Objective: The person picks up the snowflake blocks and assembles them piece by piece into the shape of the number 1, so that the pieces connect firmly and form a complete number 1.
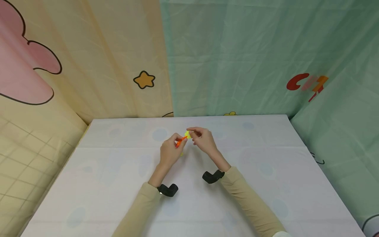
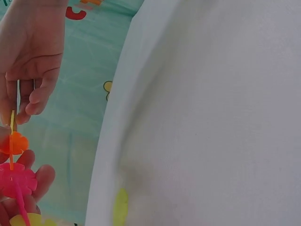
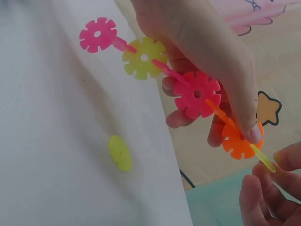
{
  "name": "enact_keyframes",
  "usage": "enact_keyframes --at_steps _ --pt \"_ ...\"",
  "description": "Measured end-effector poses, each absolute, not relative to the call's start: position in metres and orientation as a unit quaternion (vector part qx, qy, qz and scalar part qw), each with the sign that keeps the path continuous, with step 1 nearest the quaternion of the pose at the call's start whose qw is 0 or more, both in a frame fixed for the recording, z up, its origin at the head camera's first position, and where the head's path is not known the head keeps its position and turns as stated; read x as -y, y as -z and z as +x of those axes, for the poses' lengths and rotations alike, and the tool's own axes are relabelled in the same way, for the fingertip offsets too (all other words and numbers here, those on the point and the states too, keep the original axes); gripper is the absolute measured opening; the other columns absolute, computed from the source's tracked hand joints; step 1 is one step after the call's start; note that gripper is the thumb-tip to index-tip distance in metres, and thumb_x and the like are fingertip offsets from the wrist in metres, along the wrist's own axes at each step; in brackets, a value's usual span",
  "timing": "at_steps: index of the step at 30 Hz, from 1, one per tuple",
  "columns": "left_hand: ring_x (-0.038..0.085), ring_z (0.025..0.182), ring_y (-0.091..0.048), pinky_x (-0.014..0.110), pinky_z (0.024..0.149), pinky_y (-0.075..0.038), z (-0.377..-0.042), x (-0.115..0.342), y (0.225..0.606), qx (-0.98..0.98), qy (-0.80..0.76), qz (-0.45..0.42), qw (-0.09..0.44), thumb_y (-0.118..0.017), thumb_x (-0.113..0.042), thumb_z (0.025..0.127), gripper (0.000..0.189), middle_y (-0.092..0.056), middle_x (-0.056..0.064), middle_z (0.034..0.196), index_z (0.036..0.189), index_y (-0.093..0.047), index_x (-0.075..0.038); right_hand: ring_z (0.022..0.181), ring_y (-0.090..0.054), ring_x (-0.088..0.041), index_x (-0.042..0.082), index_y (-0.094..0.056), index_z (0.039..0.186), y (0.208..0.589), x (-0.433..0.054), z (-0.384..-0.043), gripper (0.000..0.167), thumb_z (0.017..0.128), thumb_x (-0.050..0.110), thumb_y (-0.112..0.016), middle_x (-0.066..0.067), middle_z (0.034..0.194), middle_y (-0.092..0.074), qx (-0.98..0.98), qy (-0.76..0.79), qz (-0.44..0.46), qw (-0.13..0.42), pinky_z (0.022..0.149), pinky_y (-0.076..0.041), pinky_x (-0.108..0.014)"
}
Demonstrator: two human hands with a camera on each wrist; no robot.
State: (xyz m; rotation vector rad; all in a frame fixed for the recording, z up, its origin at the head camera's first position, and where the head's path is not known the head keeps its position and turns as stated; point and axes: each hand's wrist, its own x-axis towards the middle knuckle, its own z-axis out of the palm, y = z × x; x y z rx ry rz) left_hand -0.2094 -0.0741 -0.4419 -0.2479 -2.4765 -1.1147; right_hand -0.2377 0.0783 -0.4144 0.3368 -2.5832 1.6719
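Note:
My left hand (image 1: 171,151) grips a chain of notched plastic discs over the table. In the right wrist view, a pink disc (image 3: 98,34) is at the chain's far end, then a yellow disc (image 3: 144,58), another pink disc (image 3: 207,89) and an orange disc (image 3: 233,143), with edge-on discs joining them. The left thumb presses on the orange disc. My right hand (image 1: 205,141) pinches a yellow disc (image 3: 264,159), seen edge-on, whose other edge meets the orange one. Both hands' fingertips are close together. Below them, a loose yellow disc (image 3: 120,153) lies on the table.
A white cloth with pale spots covers the table (image 1: 189,204). Its far edge runs just beyond the hands, against printed curtains (image 1: 231,59). Black cameras are strapped to both wrists, the left camera (image 1: 168,190) and right camera (image 1: 213,177) standing inward.

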Motion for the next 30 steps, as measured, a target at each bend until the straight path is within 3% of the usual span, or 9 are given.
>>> enact_keyframes --at_steps 4,10,21,30 --pt "0.01 0.048 -0.043 0.021 0.044 -0.032 -0.209 0.081 0.442 0.893 0.404 -0.071 0.184 -0.071 -0.031 0.086 0.022 -0.07 0.008 0.081 0.088 -0.063 -0.01 0.073 -0.06 -0.027 0.009 -0.068 0.118 0.416 -0.076 -0.238 0.027 0.095 0.017 -0.056 -0.014 0.092 -0.067 0.833 -0.543 0.102 0.008 0.058 -0.052 -0.021" --pt "0.012 0.052 -0.044 0.021 0.047 -0.035 -0.209 0.087 0.441 0.9 0.398 -0.065 0.167 -0.073 -0.034 0.084 0.027 -0.07 0.007 0.082 0.088 -0.062 -0.009 0.063 -0.06 -0.017 0.006 -0.069 0.115 0.415 -0.073 -0.237 0.024 0.095 0.013 -0.056 -0.013 0.099 -0.07 0.825 -0.553 0.119 0.008 0.062 -0.055 -0.026" --pt "0.013 0.053 -0.045 0.021 0.048 -0.035 -0.208 0.092 0.441 0.896 0.397 -0.076 0.185 -0.073 -0.031 0.085 0.03 -0.068 0.006 0.084 0.105 -0.061 -0.012 0.061 -0.057 -0.014 0.005 -0.069 0.111 0.415 -0.07 -0.238 0.022 0.094 0.013 -0.059 -0.014 0.088 -0.068 0.819 -0.561 0.12 0.009 0.06 -0.053 -0.021" --pt "0.011 0.051 -0.045 0.02 0.047 -0.035 -0.206 0.093 0.442 0.891 0.393 -0.091 0.208 -0.073 -0.029 0.085 0.031 -0.068 0.007 0.082 0.108 -0.062 -0.012 0.062 -0.055 -0.014 0.006 -0.07 0.11 0.413 -0.068 -0.237 0.021 0.093 0.014 -0.06 -0.014 0.085 -0.068 0.821 -0.559 0.119 0.006 0.057 -0.051 -0.021"
